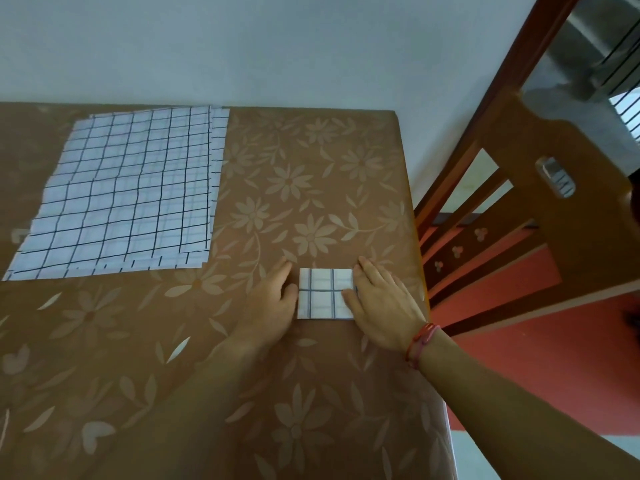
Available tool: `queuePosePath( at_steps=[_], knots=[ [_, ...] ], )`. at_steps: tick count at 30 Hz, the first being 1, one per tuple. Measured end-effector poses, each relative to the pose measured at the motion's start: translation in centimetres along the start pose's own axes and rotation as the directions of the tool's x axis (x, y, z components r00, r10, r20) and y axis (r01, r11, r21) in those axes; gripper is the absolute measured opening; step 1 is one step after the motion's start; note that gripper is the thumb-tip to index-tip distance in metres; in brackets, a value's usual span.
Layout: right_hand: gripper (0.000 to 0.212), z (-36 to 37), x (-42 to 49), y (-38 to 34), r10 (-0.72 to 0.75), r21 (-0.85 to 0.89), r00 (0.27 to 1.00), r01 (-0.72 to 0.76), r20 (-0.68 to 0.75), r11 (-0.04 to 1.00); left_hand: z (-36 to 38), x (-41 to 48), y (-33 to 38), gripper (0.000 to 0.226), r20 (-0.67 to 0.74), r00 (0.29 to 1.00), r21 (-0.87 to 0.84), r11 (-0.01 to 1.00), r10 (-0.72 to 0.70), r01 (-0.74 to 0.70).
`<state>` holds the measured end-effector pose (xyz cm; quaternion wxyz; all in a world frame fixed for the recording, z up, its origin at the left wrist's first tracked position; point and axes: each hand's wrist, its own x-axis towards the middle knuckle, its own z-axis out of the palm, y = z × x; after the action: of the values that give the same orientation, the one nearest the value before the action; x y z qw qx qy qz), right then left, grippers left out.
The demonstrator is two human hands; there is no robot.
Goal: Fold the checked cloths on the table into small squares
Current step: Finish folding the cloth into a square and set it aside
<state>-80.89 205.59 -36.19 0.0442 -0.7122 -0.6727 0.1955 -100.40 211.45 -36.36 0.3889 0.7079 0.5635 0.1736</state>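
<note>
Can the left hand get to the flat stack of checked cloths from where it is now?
Probably yes. The left hand rests beside the folded cloth, holding nothing, and only bare tablecloth lies between it and the stack.

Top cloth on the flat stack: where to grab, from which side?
Probably pinch its near right corner, coming from the right. The stack lies flat, but lower sheets stick out beyond that corner, so the top edge is exposed there. It is also the corner nearest the left hand.
</note>
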Motion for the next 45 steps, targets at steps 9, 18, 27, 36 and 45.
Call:
queuePosePath(
  at_steps=[9,18,27,36,45],
  knots=[
    [0.046,-3.1,-1.7,-0.5,0.539,0.821,0.842,-0.324,0.024,0.47,0.2,-1.0,1.4,0.021,0.121,0.876,-0.831,0.436,-0.466,0.346],
    [0.045,-0.9,-2.0,-0.1,0.516,0.918,0.836,-0.335,0.186,0.211,1.2,-1.8,1.8,0.023,0.155,0.871,-0.846,0.392,-0.467,0.361],
    [0.042,-1.4,-0.8,-0.1,0.526,0.94,0.825,-0.316,0.207,0.126,1.2,-2.5,1.8,0.025,0.154,0.882,-0.837,0.416,-0.445,0.356],
    [0.042,-0.1,-2.0,-0.6,0.549,0.949,0.809,-0.304,0.208,0.089,1.4,-1.9,1.2,0.027,0.138,0.892,-0.786,0.5,-0.43,0.363],
    [0.042,0.3,-1.9,-0.2,0.539,0.943,0.817,-0.312,0.206,0.113,1.4,-1.9,0.8,0.029,0.123,0.893,-0.756,0.542,-0.433,0.367]
  ],
)
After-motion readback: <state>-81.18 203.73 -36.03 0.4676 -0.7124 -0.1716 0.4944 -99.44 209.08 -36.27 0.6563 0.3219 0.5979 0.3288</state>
